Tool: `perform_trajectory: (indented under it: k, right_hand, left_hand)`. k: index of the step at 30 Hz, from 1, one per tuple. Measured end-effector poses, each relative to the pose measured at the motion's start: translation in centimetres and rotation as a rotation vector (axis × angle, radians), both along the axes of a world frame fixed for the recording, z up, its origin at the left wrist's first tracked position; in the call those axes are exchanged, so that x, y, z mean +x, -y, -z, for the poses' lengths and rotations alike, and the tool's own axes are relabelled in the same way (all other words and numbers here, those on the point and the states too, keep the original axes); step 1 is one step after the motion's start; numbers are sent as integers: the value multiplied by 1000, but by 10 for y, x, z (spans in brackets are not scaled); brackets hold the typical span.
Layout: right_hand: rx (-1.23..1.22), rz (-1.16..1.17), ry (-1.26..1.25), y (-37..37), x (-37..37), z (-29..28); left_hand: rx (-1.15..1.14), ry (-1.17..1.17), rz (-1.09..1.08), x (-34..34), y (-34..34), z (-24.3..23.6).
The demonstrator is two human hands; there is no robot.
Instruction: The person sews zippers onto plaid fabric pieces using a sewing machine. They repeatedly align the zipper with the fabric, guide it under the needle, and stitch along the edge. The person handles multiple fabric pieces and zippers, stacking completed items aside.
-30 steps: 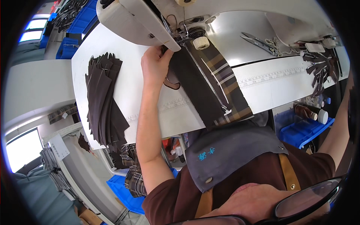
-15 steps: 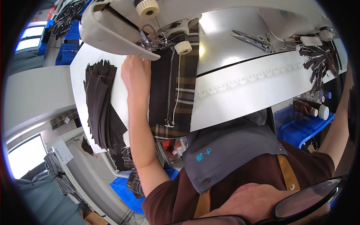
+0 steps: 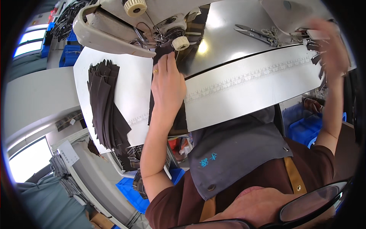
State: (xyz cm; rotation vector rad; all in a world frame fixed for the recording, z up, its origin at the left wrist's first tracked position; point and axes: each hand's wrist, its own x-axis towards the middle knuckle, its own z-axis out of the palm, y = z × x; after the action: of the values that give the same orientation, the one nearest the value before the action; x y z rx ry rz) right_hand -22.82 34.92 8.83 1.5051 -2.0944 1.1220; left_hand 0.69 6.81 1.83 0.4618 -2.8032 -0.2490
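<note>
My left hand (image 3: 167, 84) lies on a dark fabric piece (image 3: 180, 121), its fingers stretched toward the presser foot of a sewing machine (image 3: 114, 32) and flat on the cloth. Part of the fabric is under the hand. Behind the presser foot, a darker plaid stretch (image 3: 200, 26) of cloth shows. A round cream knob (image 3: 180, 43) sits just beyond my fingertips. At the far right my right hand (image 3: 331, 49) is raised beside a bundle of dark strips (image 3: 316, 59), partly covering it. Motion smears its fingers, so what it holds is unclear.
A stack of dark fabric strips (image 3: 103, 103) lies left of my arm. Scissors (image 3: 257, 35) rest on the metal plate at the back. A printed ruler scale (image 3: 248, 78) crosses the white table. Blue bins (image 3: 305, 128) stand below the table, right and left.
My left hand has moved right onto the fabric, and the zipper seen earlier no longer shows. The fabric reaches less far toward me. My right hand has come into view at the far right.
</note>
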Motion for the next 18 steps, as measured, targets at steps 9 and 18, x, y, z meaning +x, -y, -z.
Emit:
perform_trajectory:
  k: [9, 18]
  right_hand:
    - [225, 93, -200, 69, 28, 106]
    - [345, -155, 280, 103, 82, 72]
  left_hand:
    - [414, -80, -155, -9, 26, -6]
    - [473, -187, -243, -12, 25, -20]
